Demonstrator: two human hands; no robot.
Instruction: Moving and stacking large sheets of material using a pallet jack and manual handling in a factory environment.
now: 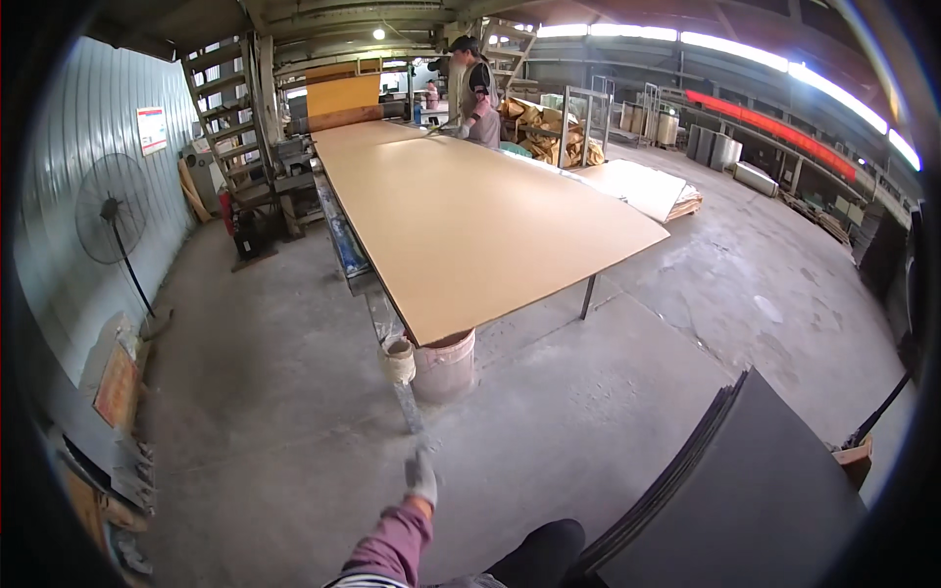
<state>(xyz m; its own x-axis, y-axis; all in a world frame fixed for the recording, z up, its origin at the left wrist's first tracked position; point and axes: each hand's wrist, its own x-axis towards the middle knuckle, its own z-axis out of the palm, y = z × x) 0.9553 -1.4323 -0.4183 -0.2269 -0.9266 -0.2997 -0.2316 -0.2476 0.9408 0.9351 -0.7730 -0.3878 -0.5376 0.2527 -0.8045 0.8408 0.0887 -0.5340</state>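
My left hand [421, 476], in a pale grey work glove below a purple sleeve, reaches forward low over the floor. Its fingers are too small and blurred to read. Just beyond it, a narrow grey strip [408, 407] rises toward a pale cylindrical roll [399, 361] at the table corner; I cannot tell whether the hand touches the strip. A large tan sheet [470, 220] covers the long table, its near corner overhanging a pinkish bucket [446, 367]. To my right stands a stack of dark grey sheets [750, 490]. My right hand is out of view.
Another person [480, 93] works at the table's far right side. Behind the table is a machine with a yellow-orange sheet [343, 98]. A stack of pale sheets [637, 186] lies at right. A standing fan [113, 208] and steep stairs [223, 118] are at left.
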